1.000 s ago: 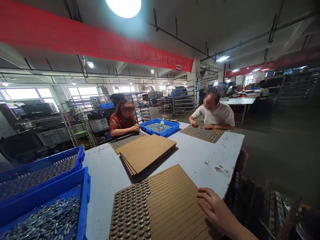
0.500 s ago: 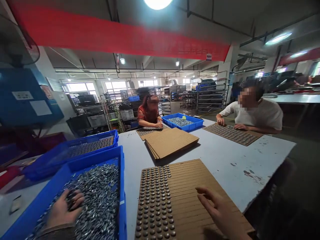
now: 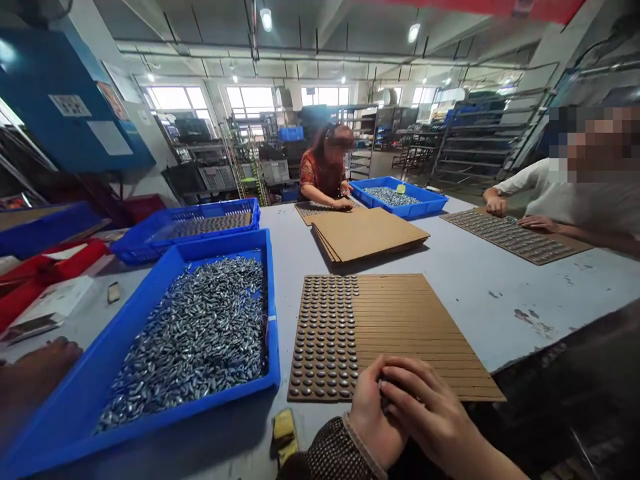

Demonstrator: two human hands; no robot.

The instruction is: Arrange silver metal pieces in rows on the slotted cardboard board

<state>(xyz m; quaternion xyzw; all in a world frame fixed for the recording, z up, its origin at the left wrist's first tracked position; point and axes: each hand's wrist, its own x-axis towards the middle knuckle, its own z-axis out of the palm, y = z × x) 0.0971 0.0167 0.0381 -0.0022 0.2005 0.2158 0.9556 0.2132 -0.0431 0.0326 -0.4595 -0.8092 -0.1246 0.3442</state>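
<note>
Left hand (image 3: 376, 417) and right hand (image 3: 433, 407), cupped together around metal studs (image 3: 384, 395), at cardboard board (image 3: 415, 327) edge, blue crate (image 3: 271, 313) within reach.

**Q:** How is the scene lit?
**A:** Daylight is admitted through far windows (image 3: 253, 99), ceiling lamps (image 3: 266, 19) are lit, and soft shadows are cast on the table (image 3: 520, 293) under stacked cardboard sheets (image 3: 370, 233).

**Q:** Picture quality?
**A:** Edges are bowed by wide-angle distortion; a pixelated patch (image 3: 593, 143) is seen at right.

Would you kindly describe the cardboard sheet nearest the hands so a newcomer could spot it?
On the white table, find the big blue bin of studs. The cardboard sheet lies right of it, by the hands. Unlike the bare stack beyond, its left part holds studs.
</note>
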